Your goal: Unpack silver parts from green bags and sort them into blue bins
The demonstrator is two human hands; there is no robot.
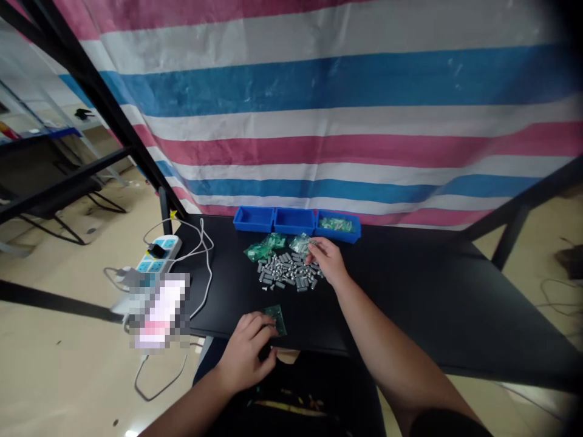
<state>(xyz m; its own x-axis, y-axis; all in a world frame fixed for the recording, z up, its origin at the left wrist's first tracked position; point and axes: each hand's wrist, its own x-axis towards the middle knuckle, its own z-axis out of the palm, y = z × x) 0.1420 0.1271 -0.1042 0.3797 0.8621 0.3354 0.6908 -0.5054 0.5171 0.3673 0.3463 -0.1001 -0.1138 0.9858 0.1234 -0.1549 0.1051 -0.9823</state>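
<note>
Near the front edge of the black table, a small green-tinted clear plastic bag (pixel 276 318) lies flat. My left hand (pixel 249 347) rests its curved fingertips on the bag's left side, with the thumb apart below. Farther back, my right hand (pixel 330 261) pinches the right side of a small clear plastic bag (pixel 299 244). What this bag contains is too small to make out. A spread pile of small silver metal pieces (pixel 285 270), some cylindrical, lies just in front of it. Several crumpled green plastic bags (pixel 264 247) sit behind the pile on the left.
Three joined blue bins stand at the back: a left bin (pixel 254 227), a middle bin (pixel 294 230) and a right bin (pixel 337 234) holding small bags. At left are a power strip (pixel 170 244), white cables (pixel 209 267) and a blurred-out phone-like object (pixel 159 312). A striped sheet (pixel 319 152) hangs behind.
</note>
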